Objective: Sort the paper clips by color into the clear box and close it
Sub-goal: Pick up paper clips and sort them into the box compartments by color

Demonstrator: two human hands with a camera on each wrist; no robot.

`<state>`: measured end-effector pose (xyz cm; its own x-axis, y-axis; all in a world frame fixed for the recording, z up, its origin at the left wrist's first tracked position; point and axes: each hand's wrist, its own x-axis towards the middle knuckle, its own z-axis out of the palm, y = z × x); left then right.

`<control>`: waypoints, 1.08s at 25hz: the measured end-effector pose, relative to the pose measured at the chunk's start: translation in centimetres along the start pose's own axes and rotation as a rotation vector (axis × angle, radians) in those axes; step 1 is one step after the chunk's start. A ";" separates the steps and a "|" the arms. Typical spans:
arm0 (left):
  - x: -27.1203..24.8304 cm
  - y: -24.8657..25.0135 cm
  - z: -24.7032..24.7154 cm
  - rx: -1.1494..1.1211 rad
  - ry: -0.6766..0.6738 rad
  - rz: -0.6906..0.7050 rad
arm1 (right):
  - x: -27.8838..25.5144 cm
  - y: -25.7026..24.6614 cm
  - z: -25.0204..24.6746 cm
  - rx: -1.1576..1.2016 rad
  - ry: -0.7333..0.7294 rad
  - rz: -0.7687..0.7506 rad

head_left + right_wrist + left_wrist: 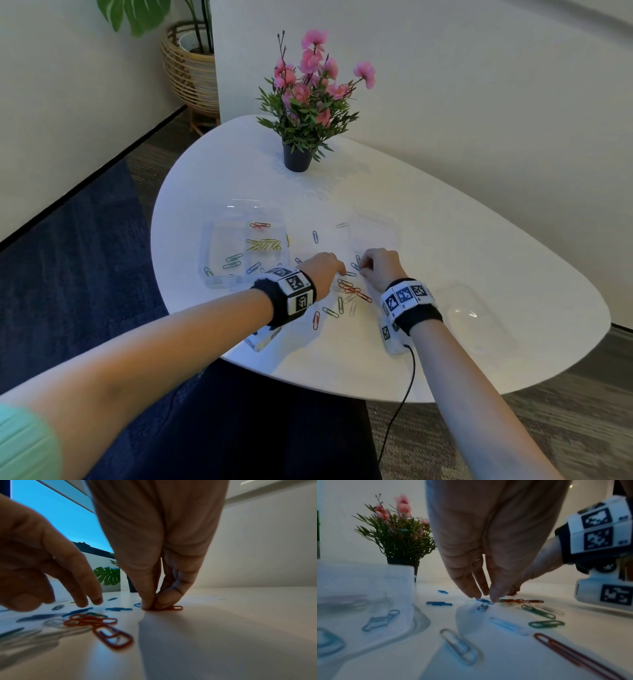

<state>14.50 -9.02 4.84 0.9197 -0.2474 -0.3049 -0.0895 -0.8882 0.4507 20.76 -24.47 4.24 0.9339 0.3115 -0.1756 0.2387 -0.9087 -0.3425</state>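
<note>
Red paper clip point(173, 608) is pinched against the table point(445, 240) by the right hand point(378, 265); a blue clip point(485, 600) is touched by the left hand's point(323, 269) extended fingertips point(494, 597) — sorting is mid-way. Next, a lift toward the clear box point(219, 274), at ten o'clock, seems called for.

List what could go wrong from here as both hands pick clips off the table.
1. The right hand pinches a red clip lying flat on the table; it may slip from the fingers.
2. The left hand presses on a blue clip right beside the red cluster; clips there might snag and lift together.
3. The clear box is hard to see, so colors may land in the wrong compartment.
</note>
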 end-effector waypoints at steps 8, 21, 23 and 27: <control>0.6 1.4 -0.7 0.165 0.023 -0.101 | -0.5 0.3 -0.2 0.068 -0.052 0.062; 0.9 0.5 -1.9 -0.459 0.105 -0.327 | -1.2 -2.2 -2.3 0.834 -0.084 0.116; 0.4 0.6 -2.6 -1.021 0.175 -0.408 | -1.4 -3.2 -2.5 0.668 -0.060 -0.031; -1.2 0.7 -3.5 -1.658 0.216 -0.504 | -1.5 -4.8 -3.2 0.476 -0.002 -0.200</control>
<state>14.70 -7.98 8.42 0.7745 0.0792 -0.6277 0.5217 0.4812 0.7045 19.09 -21.43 9.08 0.8818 0.4672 -0.0649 0.2649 -0.6042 -0.7515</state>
